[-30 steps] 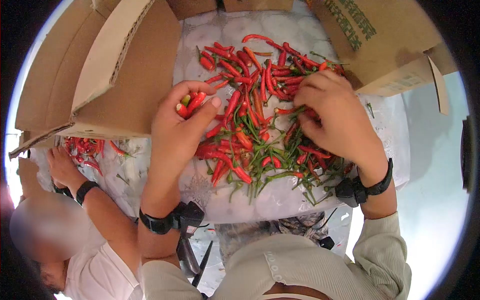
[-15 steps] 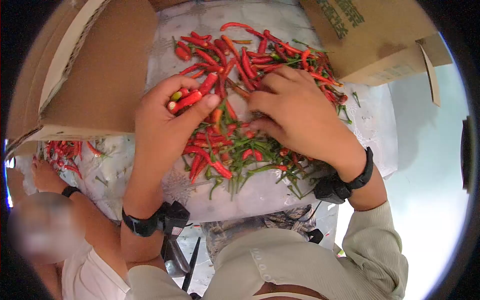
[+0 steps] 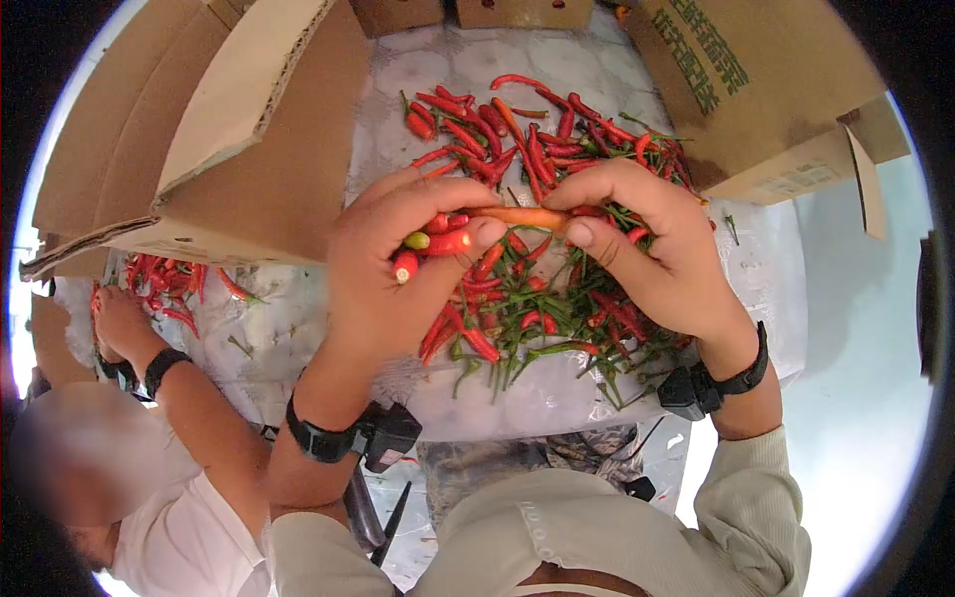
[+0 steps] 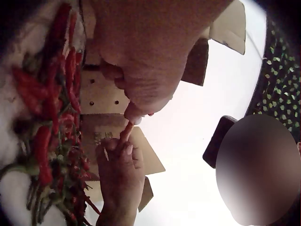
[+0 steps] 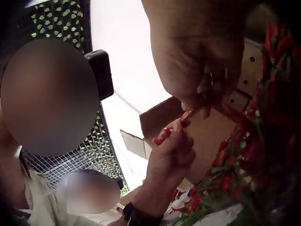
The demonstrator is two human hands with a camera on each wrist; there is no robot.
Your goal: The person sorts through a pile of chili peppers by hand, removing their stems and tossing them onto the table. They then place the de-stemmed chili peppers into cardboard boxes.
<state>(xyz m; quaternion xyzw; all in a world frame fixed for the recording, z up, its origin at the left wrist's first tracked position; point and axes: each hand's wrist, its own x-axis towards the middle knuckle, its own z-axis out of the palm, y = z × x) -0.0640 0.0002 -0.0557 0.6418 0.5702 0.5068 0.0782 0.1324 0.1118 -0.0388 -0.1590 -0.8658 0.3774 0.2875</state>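
Observation:
An orange-red chili pepper [image 3: 522,216] stretches between the two hands, above a heap of red chilies [image 3: 477,134] on the table. My left hand [image 3: 383,269] grips its left end, along with several red chilies [image 3: 448,242] bunched inside the curled fingers, cut-looking pale ends outward. At the other end, the thumb and index finger of my right hand [image 3: 667,259] pinch the same pepper. The left wrist view also has the pepper [image 4: 126,133] between both sets of fingertips. Green stems [image 3: 512,343] lie thick along the near side of the heap.
A tall open cardboard box [image 3: 288,159] stands left of the heap, another box [image 3: 766,99] with green print to the right. At the left, another person's hand [image 3: 124,323] is beside a smaller chili pile [image 3: 169,289]. A plastic-like cover [image 3: 438,75] spreads over the table.
The right hand has left the heap and come up to the left hand, now pinching an orange-red chili with it. The left hand keeps its bunch of red chilies.

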